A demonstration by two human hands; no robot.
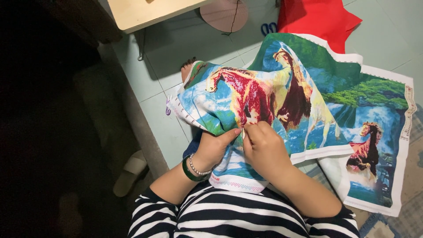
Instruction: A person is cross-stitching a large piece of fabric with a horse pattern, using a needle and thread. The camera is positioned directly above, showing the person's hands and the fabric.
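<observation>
A large cross-stitch canvas (304, 88) printed with horses, green trees and blue water lies over my lap and spreads to the right. My left hand (213, 147), with a green bangle and a bead bracelet at the wrist, grips a fold of the canvas from below. My right hand (264, 147) rests on top beside it, fingertips pinched together at the cloth under a red horse. Whether a needle is between those fingers is too small to tell. A foot (188, 66) shows past the canvas's far left edge.
Red cloth (317, 17) lies beyond the canvas on the pale green tiled floor (176, 48). Blue-handled scissors (267, 28) and a round pink object (224, 14) lie near a light wooden table (145, 12). A slipper (129, 172) sits at the left by a dark area.
</observation>
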